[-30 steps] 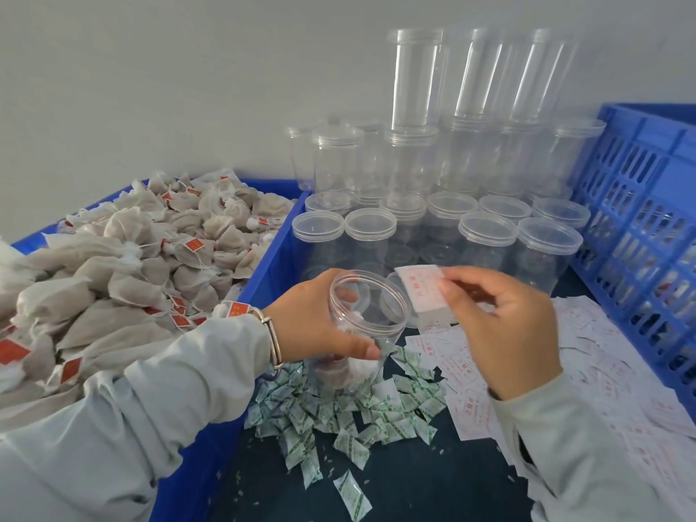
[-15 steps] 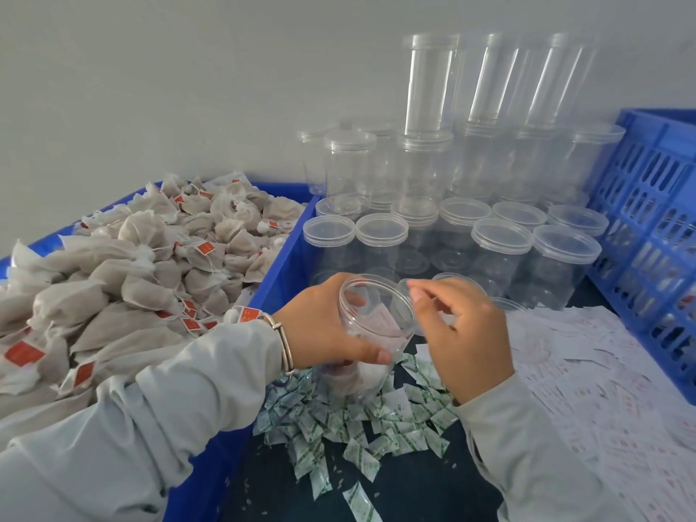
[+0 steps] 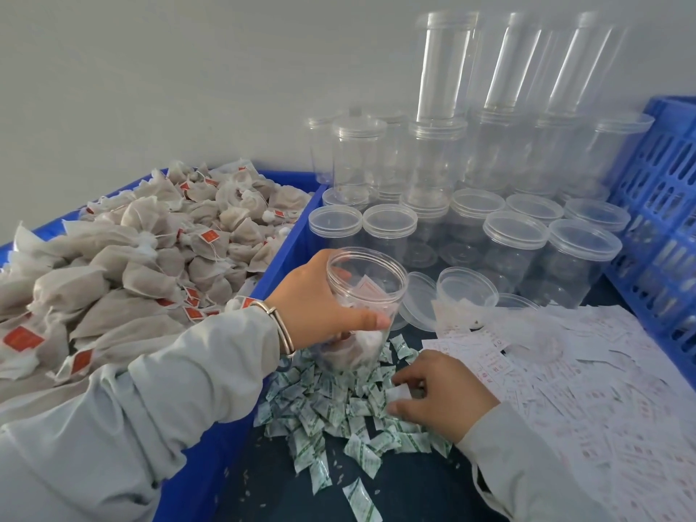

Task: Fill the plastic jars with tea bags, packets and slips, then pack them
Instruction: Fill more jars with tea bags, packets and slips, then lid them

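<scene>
Head view looks down on a dark worktop (image 3: 414,491) crowded with clear plastic. At the left a blue crate (image 3: 297,239) is heaped with grey-white tea bags (image 3: 150,265), red tags showing among them. Behind the hands stand lidded empty jars (image 3: 516,243) in rows, more stacked above them and three tall tubes (image 3: 444,65) on top against the wall; a second blue crate (image 3: 663,205) closes the right side. The open jar (image 3: 365,307) sits tilted toward the right, its mouth up and unlidded — a white slip with red print lies inside against the wall, and something pale fills its bottom. The left hand (image 3: 320,303) grips this jar around the side, thumb across the front, fingers wrapped behind, a metal bangle (image 3: 280,325) at the wrist. Just below the jar a pile of small green-and-white packets (image 3: 339,408) spreads over the worktop. The right hand (image 3: 440,397) is down on that pile, palm down, fingers curled, pinching one white packet between thumb and fingertips. White slips (image 3: 565,378) lie scattered to its right, and loose lids (image 3: 420,307) rest beside the open jar.
</scene>
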